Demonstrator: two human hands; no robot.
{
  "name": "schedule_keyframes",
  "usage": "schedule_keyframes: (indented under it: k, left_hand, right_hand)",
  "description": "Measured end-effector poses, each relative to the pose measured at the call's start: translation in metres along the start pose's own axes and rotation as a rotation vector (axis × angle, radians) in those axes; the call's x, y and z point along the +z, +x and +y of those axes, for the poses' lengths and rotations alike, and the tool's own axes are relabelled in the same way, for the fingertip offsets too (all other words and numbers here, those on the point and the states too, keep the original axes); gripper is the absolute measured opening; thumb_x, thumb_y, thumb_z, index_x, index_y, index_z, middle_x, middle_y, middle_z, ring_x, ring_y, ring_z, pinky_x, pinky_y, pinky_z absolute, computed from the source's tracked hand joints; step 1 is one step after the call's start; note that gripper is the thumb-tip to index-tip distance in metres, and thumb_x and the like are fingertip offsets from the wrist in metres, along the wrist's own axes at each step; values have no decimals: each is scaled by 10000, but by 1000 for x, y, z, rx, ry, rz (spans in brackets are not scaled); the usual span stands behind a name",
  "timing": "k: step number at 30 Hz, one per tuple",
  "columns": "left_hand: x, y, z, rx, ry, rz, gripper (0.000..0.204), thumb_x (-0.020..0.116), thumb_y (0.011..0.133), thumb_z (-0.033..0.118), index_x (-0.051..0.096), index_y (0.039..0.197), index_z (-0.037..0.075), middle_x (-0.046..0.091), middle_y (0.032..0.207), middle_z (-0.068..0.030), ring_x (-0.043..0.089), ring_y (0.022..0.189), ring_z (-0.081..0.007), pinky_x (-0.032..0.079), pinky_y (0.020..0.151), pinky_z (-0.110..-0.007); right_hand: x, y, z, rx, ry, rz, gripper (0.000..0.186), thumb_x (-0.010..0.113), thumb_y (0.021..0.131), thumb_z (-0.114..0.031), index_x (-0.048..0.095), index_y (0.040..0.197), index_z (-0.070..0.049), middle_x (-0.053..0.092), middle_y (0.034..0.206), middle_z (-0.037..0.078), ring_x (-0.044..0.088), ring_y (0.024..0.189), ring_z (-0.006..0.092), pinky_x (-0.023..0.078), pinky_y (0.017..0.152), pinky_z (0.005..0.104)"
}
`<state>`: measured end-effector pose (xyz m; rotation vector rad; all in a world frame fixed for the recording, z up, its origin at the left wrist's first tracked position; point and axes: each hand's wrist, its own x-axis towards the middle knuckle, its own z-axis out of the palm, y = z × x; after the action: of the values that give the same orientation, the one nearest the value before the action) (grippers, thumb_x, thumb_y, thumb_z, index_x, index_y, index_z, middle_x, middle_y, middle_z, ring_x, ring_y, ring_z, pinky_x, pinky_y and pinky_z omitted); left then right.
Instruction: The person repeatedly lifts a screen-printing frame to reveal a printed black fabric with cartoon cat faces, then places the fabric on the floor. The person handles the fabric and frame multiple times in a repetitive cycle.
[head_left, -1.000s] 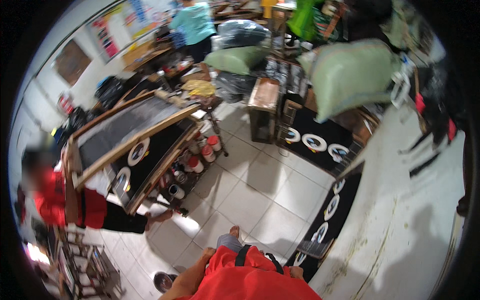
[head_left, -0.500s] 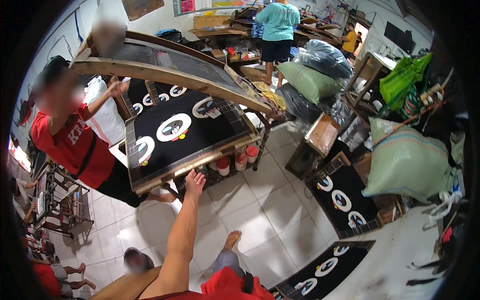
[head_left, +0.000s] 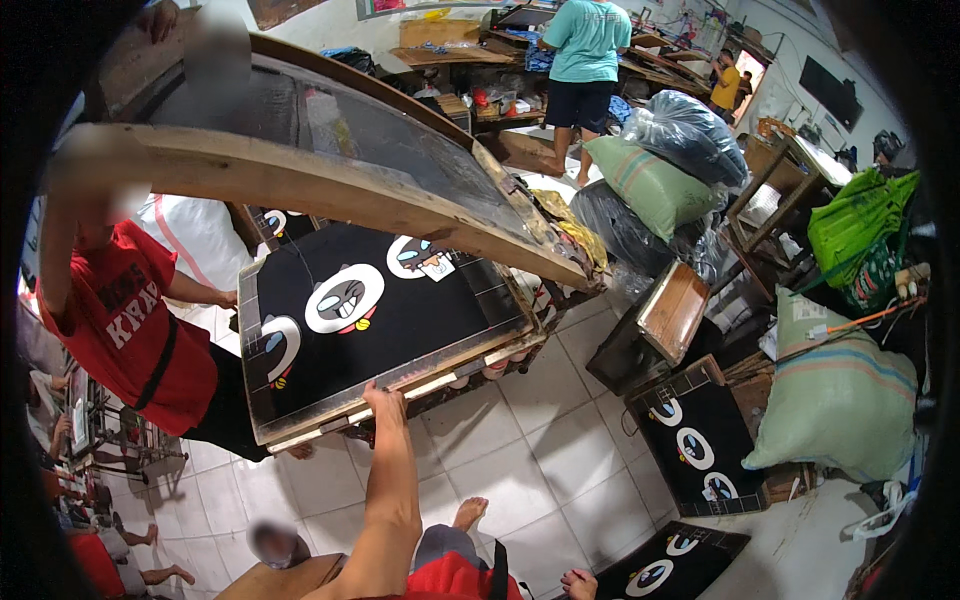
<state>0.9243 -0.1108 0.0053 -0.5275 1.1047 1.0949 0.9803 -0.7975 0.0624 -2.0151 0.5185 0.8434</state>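
My left hand [head_left: 385, 402] is closed on the near edge of a wooden printing board [head_left: 440, 376]. Stretched over that board is black fabric [head_left: 385, 355] bearing white, grey and yellow cartoon faces. A wood-framed printing screen [head_left: 390, 140] is tilted up above the board. Beside it stands a co-worker in a red shirt [head_left: 130, 310], one hand at the frame's raised end and the other hand [head_left: 228, 298] at the board's left edge. My right hand [head_left: 578, 584] shows only partly at the bottom edge, fingers curled, nothing visible in them.
Two more boards with printed black fabric, one [head_left: 690, 440] leaning at right and one [head_left: 670, 565] below it, lie near a green sack [head_left: 840, 390]. A wooden box [head_left: 655, 325] stands on the tiled floor. Bags [head_left: 650, 185] are piled behind. A person in teal [head_left: 585, 60] stands farther back.
My left hand, open below the board's edge before, has closed on that edge. My right hand has come into view at the bottom. The co-worker's lower hand has moved down to the board's left edge.
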Motion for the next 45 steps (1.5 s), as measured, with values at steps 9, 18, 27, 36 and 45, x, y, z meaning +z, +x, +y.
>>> schedule_keyframes:
  k: [9,18,27,36,45]
  left_hand:
    - [33,-35,31,225,239,-458,124,680,795,104,615,888,56,598,916,-44,527,839,-216,431,761,-385]
    - [-72,-143,53,228,184,-556,153,639,729,-64,564,674,58,557,662,-34,562,623,-160,473,587,-257]
    - [-349,-345,91,62,343,-452,162,604,639,-44,528,565,78,530,592,-50,536,586,-163,462,589,-300]
    - [-501,-418,63,-400,414,-564,44,628,618,-62,630,618,-17,634,645,-147,611,586,-243,494,648,-364]
    - [-515,-424,21,-679,591,-561,77,625,628,-107,646,700,-92,657,717,-215,667,677,-331,558,730,-453]
  right_hand:
    - [-50,19,-11,55,-38,24,207,647,794,-47,598,983,20,634,769,93,630,634,169,486,507,273]
    - [-84,4,-66,-87,-126,-141,160,618,832,-66,609,968,16,612,754,63,569,589,133,447,506,248]
    - [-152,-58,-221,-835,-403,-47,175,626,828,-71,613,985,6,624,839,42,569,779,124,465,728,268]
    - [-153,-146,-342,-1312,-637,-75,284,656,812,-146,615,1037,21,654,886,141,624,777,206,487,716,308]
    - [-192,-104,-392,-1401,-1025,120,350,675,783,-215,607,1055,-7,609,1096,160,566,1050,333,440,902,395]
